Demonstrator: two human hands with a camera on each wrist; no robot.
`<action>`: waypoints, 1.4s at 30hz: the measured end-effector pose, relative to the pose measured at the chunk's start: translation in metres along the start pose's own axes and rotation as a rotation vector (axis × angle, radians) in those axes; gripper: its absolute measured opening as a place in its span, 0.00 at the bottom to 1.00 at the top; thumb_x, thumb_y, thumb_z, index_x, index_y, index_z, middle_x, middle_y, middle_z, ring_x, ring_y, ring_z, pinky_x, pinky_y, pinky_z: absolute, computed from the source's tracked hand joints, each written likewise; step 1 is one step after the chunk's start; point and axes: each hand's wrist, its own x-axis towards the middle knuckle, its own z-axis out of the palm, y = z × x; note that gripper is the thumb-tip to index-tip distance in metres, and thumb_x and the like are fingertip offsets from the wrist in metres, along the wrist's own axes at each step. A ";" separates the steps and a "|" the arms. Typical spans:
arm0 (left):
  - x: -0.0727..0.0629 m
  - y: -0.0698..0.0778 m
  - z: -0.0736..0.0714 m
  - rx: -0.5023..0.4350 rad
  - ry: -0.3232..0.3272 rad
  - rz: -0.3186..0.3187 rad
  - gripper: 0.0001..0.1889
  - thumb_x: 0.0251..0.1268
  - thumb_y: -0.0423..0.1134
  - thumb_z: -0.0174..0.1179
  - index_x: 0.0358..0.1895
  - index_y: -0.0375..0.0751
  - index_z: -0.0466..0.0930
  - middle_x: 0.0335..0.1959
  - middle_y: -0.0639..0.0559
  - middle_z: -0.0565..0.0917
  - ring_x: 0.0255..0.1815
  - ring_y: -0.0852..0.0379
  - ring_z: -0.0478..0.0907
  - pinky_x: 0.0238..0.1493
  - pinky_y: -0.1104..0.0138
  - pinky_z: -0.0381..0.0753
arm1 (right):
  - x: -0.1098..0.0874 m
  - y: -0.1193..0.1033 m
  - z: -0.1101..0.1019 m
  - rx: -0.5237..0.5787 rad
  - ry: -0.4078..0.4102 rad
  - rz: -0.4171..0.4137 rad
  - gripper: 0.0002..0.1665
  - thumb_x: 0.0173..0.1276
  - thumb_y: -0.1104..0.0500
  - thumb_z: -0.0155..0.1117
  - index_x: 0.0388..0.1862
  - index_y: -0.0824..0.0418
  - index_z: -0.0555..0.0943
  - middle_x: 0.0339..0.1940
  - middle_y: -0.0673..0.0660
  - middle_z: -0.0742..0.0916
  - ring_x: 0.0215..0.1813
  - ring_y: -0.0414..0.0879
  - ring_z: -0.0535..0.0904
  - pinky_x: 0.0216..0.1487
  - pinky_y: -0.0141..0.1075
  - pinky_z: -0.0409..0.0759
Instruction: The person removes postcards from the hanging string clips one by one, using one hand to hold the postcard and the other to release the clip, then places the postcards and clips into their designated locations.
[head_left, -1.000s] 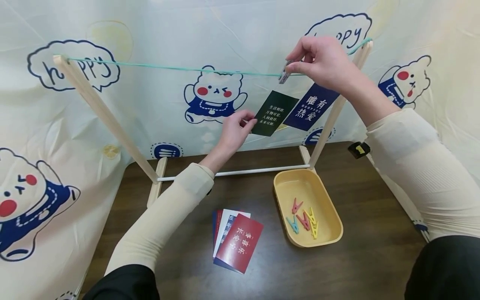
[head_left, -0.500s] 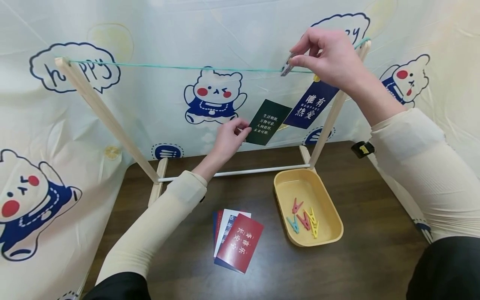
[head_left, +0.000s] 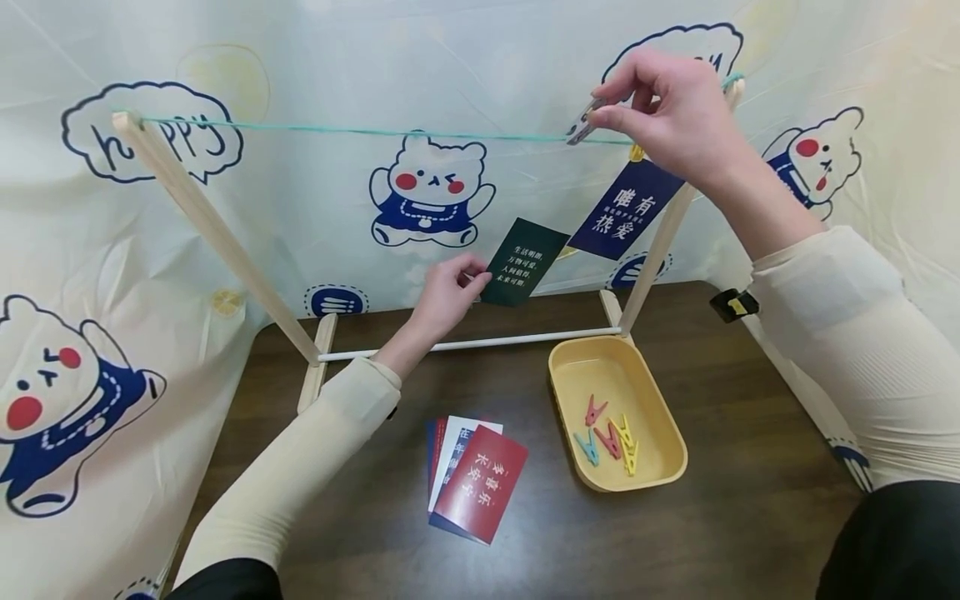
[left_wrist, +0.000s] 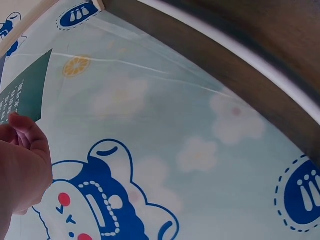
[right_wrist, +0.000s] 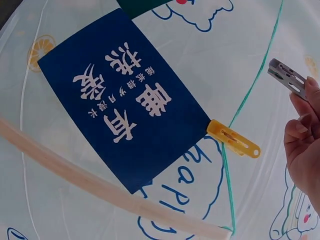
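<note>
My left hand [head_left: 444, 298] pinches a dark green card [head_left: 527, 262] with white writing by its lower left edge, below the green string [head_left: 360, 131]. With thumb and fingertips my right hand [head_left: 671, 112] grips a grey clothespin [right_wrist: 289, 79]; the right wrist view shows it apart from the string. Beside the green card hangs a dark blue card [head_left: 624, 208], tilted, held on the string by a yellow clothespin [right_wrist: 233, 138]. In the left wrist view only part of the green card [left_wrist: 31, 92] shows at the left edge.
A wooden frame with a left post [head_left: 217, 237] and right post [head_left: 658, 254] carries the string. A white bar [head_left: 510, 342] joins its feet. On the table [head_left: 375, 533] lie several stacked cards [head_left: 482, 486]; a yellow tray [head_left: 656, 392] holds several coloured clothespins [head_left: 607, 440].
My left hand has moved down and to the left, taking the green card farther from the string. Slightly up and to the right, my right hand has shifted with the grey clothespin.
</note>
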 end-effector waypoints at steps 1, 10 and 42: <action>-0.002 -0.002 -0.001 0.001 -0.002 0.001 0.07 0.77 0.35 0.62 0.50 0.37 0.86 0.38 0.44 0.86 0.30 0.49 0.79 0.34 0.65 0.82 | -0.002 0.001 0.000 0.005 -0.001 0.003 0.17 0.75 0.53 0.69 0.54 0.62 0.85 0.45 0.49 0.87 0.36 0.39 0.70 0.37 0.30 0.67; -0.031 -0.021 -0.006 0.019 -0.045 -0.035 0.06 0.77 0.35 0.62 0.48 0.38 0.85 0.35 0.45 0.85 0.31 0.44 0.80 0.35 0.63 0.82 | -0.029 0.009 0.002 0.046 0.010 -0.006 0.14 0.73 0.58 0.71 0.52 0.63 0.86 0.36 0.41 0.83 0.32 0.41 0.70 0.30 0.27 0.66; -0.119 -0.059 0.007 -0.094 -0.211 -0.390 0.08 0.75 0.36 0.64 0.49 0.36 0.83 0.29 0.47 0.84 0.27 0.46 0.82 0.34 0.58 0.87 | -0.162 0.067 0.082 0.104 -0.269 -0.039 0.09 0.63 0.66 0.78 0.41 0.57 0.88 0.21 0.45 0.78 0.24 0.39 0.69 0.24 0.29 0.66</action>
